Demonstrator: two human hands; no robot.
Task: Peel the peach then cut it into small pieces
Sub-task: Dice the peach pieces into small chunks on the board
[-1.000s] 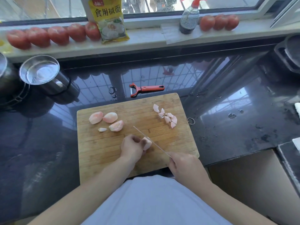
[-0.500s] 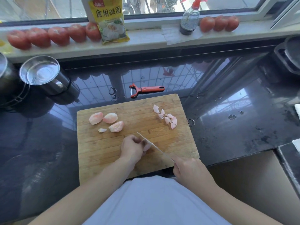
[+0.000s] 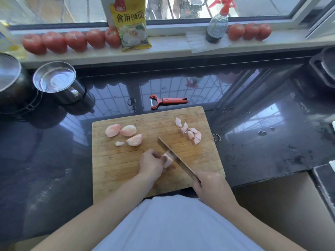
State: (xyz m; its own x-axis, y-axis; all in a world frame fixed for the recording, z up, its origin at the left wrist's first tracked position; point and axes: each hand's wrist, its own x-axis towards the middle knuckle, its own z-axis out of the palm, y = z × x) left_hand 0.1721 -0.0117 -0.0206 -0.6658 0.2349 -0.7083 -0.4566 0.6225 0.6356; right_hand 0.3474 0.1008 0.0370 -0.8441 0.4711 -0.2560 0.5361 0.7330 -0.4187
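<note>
Peach piece (image 3: 167, 160) under curled left-hand fingers (image 3: 157, 156), knife (image 3: 175, 158) in right-hand fingers (image 3: 198, 180), wooden board (image 3: 116, 163), black counter (image 3: 262, 142).

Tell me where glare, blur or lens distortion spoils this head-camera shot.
Head view: the black countertop mirrors the bright window grid, so glare washes it out; the windowsill bows from wide-angle distortion; the tomatoes at the left edge look soft; the knife and cutting board stay fairly sharp.
</note>
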